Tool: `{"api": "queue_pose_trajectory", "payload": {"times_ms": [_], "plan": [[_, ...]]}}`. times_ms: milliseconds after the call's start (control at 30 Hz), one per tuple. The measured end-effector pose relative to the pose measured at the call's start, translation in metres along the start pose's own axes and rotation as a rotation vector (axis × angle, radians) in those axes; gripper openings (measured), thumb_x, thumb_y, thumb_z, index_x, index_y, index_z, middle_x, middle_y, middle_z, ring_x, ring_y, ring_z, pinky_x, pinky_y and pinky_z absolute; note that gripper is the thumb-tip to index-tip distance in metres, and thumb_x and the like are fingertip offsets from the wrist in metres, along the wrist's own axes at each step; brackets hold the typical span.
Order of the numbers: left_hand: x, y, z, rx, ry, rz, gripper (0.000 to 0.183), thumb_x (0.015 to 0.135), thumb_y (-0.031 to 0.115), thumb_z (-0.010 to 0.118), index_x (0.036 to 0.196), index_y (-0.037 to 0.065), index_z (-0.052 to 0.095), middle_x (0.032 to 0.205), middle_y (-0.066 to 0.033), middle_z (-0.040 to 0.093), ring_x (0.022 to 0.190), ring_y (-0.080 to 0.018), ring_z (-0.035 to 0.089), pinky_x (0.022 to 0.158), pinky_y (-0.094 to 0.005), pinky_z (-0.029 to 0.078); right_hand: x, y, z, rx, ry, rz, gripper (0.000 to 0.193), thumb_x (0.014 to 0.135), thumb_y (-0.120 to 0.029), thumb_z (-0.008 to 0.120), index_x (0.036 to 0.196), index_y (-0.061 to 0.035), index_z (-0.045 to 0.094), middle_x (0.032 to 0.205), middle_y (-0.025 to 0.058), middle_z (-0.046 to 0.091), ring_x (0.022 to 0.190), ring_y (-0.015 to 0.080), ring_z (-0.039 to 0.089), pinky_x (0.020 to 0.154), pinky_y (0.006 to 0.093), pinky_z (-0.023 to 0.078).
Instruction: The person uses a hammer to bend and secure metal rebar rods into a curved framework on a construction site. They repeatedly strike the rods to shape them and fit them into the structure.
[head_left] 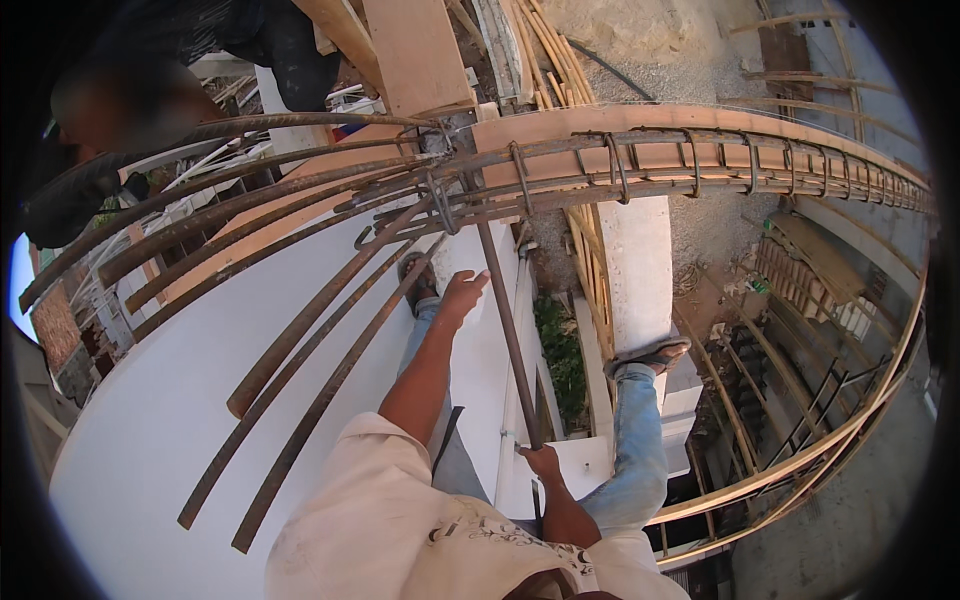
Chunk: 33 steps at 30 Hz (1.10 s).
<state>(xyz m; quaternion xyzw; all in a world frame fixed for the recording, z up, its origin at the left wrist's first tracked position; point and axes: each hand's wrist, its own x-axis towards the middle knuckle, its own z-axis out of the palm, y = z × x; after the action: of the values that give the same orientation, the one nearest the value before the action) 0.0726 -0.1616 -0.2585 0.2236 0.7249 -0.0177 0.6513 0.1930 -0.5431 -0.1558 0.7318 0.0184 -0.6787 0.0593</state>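
My right hand (542,462) is wrapped round the lower part of a long dark metal bar (510,335). The bar slants up to the rebar cage (620,175), where its upper end goes in among the steel. My left hand (463,297) is beside the bar, fingers partly stretched out, one fingertip close to it. It seems to hold nothing. Several thick rebar ends (320,340) fan out from the cage toward the lower left. Wire or steel ties (440,205) circle the bars where they meet.
My feet stand apart, one on a white ledge (640,270) above a drop. A wooden formwork board (560,130) runs behind the cage. Another person (200,50) is at the upper left, near the rebar ends. Bamboo poles (590,265) and planks lie below.
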Motion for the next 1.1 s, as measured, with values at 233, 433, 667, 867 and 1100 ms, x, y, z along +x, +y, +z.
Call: {"api": "queue_pose_trajectory", "payload": {"times_ms": [233, 433, 667, 867, 1100], "plan": [[-0.283, 0.111, -0.257, -0.093, 0.385, 0.412, 0.022, 0.088, 0.014, 0.039, 0.090, 0.002, 0.058, 0.074, -0.0081, 0.060, 0.067, -0.0173, 0.058, 0.060, -0.0297, 0.045, -0.004, -0.013, -0.007, -0.012, -0.052, 0.153, 0.038, 0.067, -0.036, 0.075, 0.059, -0.0040, 0.056, 0.048, 0.0043, 0.050, 0.040, 0.0159, 0.049, 0.040, 0.0346, 0.038], [-0.368, 0.240, -0.204, 0.021, 0.367, 1.483, 0.050, 0.090, 0.038, 0.045, 0.120, -0.002, 0.049, 0.114, -0.0196, 0.057, 0.114, -0.0319, 0.052, 0.102, -0.0428, 0.036, 0.000, -0.003, -0.009, -0.042, -0.021, 0.023, 0.039, 0.069, -0.036, 0.065, 0.067, 0.0035, 0.064, 0.055, 0.0122, 0.059, 0.049, 0.0233, 0.058, 0.051, 0.0383, 0.045], [-0.279, 0.319, -0.158, -0.177, -0.265, 1.301, 0.028, 0.091, 0.026, 0.056, 0.073, 0.005, 0.050, 0.066, -0.0048, 0.050, 0.065, -0.0144, 0.049, 0.069, -0.0324, 0.042, -0.005, -0.005, -0.007, -0.105, 0.024, 0.115, 0.034, 0.070, -0.034, 0.066, 0.062, -0.0011, 0.061, 0.050, 0.0086, 0.053, 0.039, 0.0197, 0.049, 0.037, 0.0371, 0.036], [-0.242, 0.317, -0.145, -0.336, -0.251, 1.310, 0.040, 0.091, 0.017, 0.052, 0.055, 0.009, 0.037, 0.051, 0.0022, 0.028, 0.049, -0.0084, 0.026, 0.051, -0.0292, 0.029, -0.022, -0.026, -0.013, -0.161, 0.055, 0.153, 0.039, 0.068, -0.034, 0.061, 0.066, 0.0046, 0.065, 0.058, 0.0158, 0.061, 0.052, 0.0248, 0.061, 0.055, 0.0393, 0.048], [-0.233, 0.295, -0.132, -0.530, -0.127, 1.288, 0.043, 0.091, 0.015, 0.052, 0.054, 0.007, 0.032, 0.051, 0.0030, 0.027, 0.050, -0.0082, 0.021, 0.049, -0.0292, 0.019, -0.045, -0.035, -0.017, -0.130, 0.058, 0.179, 0.033, 0.068, -0.030, 0.058, 0.066, 0.0024, 0.063, 0.055, 0.0129, 0.057, 0.050, 0.0235, 0.056, 0.051, 0.0385, 0.044]]}}
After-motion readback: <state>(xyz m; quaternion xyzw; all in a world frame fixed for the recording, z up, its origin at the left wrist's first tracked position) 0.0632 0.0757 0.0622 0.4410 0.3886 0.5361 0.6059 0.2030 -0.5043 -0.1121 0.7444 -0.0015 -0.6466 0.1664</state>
